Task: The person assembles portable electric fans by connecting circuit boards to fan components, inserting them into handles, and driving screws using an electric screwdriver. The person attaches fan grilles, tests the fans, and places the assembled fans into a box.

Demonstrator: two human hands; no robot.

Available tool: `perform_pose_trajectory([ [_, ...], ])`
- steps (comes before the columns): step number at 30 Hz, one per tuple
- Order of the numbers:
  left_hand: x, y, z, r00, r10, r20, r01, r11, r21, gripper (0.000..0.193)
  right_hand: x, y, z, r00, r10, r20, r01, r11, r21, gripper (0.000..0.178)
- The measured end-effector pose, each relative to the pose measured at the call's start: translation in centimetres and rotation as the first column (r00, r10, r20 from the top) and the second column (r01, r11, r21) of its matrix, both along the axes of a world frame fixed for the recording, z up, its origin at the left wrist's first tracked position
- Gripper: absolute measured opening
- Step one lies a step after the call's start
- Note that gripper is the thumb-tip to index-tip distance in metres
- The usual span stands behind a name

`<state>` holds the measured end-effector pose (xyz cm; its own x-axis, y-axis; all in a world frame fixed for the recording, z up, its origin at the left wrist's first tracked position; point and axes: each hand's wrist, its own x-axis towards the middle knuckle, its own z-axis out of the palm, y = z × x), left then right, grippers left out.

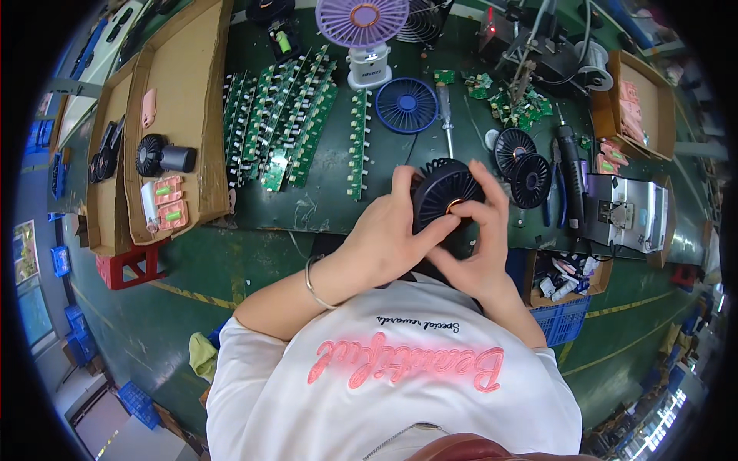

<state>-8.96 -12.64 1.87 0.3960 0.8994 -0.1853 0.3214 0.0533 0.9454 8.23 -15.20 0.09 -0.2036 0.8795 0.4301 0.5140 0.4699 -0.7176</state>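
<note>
Both of my hands hold a dark fan head (443, 189) with a round slatted grille and an orange ring at its centre, just over the table's near edge. My left hand (388, 234) grips its left side, the thumb reaching to the front. Curled round the right side is my right hand (484, 244), its thumb and fingers close to the orange ring. Right of the hands lie two black fan grilles (530, 180), partly overlapping. Beyond the fan head are a screwdriver (445, 115) with a clear handle and a round blue grille (407, 105).
Rows of green circuit boards (288, 123) cover the left of the table (338, 219). A cardboard box (207, 54) there holds fan parts. A purple fan (363, 15) stands at the back. Rightward are pliers (555, 192), a black-handled tool (570, 173) and a silver metal device (626, 215).
</note>
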Motion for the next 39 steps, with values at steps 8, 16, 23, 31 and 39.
perform_pose_trajectory([
  [8, 0.7, -1.8, 0.6, 0.969, -0.161, -0.189, 0.198, 0.959, 0.201, 0.067, 2.2, 2.5, -0.2, 0.899, -0.027, -0.436, -0.057, 0.982, -0.179, 0.034],
  [16, 0.9, -1.3, 0.7, 0.945, -0.188, -0.269, 0.262, 0.925, 0.274, 0.067, 1.9, 3.6, -0.1, 0.879, -0.010, -0.477, -0.072, 0.985, -0.154, 0.051],
  [23, -2.7, -1.2, 2.6, 0.957, -0.192, -0.216, 0.226, 0.964, 0.144, 0.060, 2.1, 3.4, -1.3, 0.865, -0.272, -0.422, 0.181, 0.953, -0.244, 0.038],
  [31, -13.1, 6.4, 10.5, 0.718, 0.579, 0.385, -0.514, 0.815, -0.268, 0.029, 2.4, 1.6, -3.6, 0.832, -0.174, -0.528, -0.005, 0.948, -0.319, 0.013],
  [39, -16.7, 20.5, 10.1, 0.795, 0.446, 0.412, -0.493, 0.870, 0.009, 0.044, 1.1, 1.0, -3.6, 0.979, -0.075, -0.189, 0.060, 0.995, -0.084, 0.008],
])
